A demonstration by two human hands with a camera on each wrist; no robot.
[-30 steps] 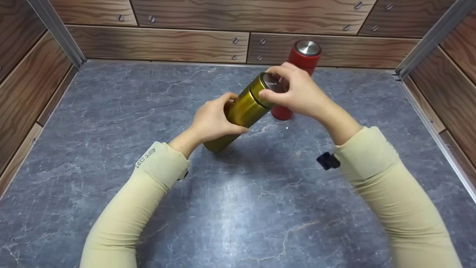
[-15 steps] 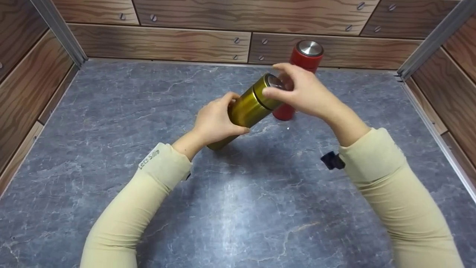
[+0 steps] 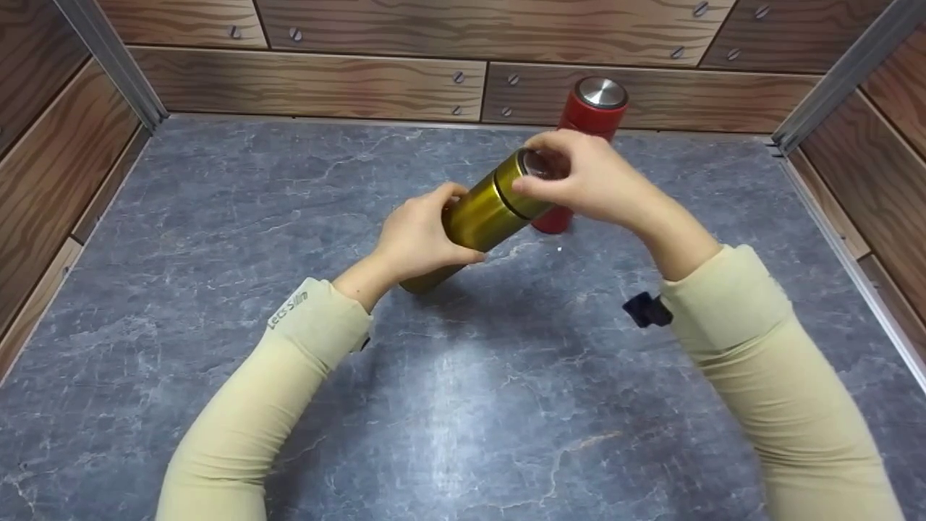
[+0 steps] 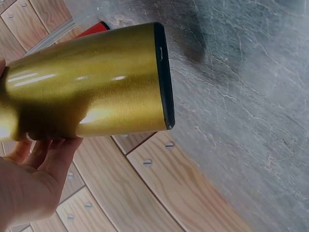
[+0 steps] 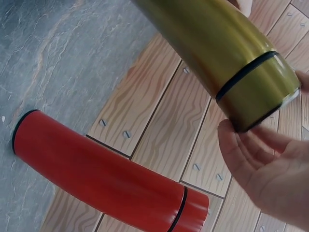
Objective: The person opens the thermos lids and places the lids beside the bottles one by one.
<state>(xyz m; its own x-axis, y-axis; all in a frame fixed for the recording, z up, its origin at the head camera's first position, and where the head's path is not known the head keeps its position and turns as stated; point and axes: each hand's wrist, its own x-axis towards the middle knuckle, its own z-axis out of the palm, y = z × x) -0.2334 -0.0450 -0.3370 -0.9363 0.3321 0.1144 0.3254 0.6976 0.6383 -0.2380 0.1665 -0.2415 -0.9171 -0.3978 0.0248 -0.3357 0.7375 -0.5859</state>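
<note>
In the head view a gold thermos [image 3: 483, 223] leans toward the upper right, its lidded end raised. My left hand [image 3: 414, 235] grips it round the middle of the body. In the left wrist view the black base of the thermos [image 4: 96, 82] looks lifted off the table. My right hand [image 3: 597, 177] holds the gold lid [image 3: 512, 177], fingers and thumb curled round its rim. The right wrist view has the fingertips of the right hand [image 5: 270, 169] against the lid's edge; a dark band separates lid and body. Part of the lid's steel top is hidden by the fingers.
A red thermos [image 3: 589, 119] with a steel-topped lid stands upright just behind the right hand, partly covered by it. The grey marbled table [image 3: 448, 405] is bounded by wood-patterned walls [image 3: 304, 83] at the back and sides.
The gold thermos has shifted slightly to the right with both hands. My right fingers loosened and spread on the lid half a second ago, and now curl round it again.
</note>
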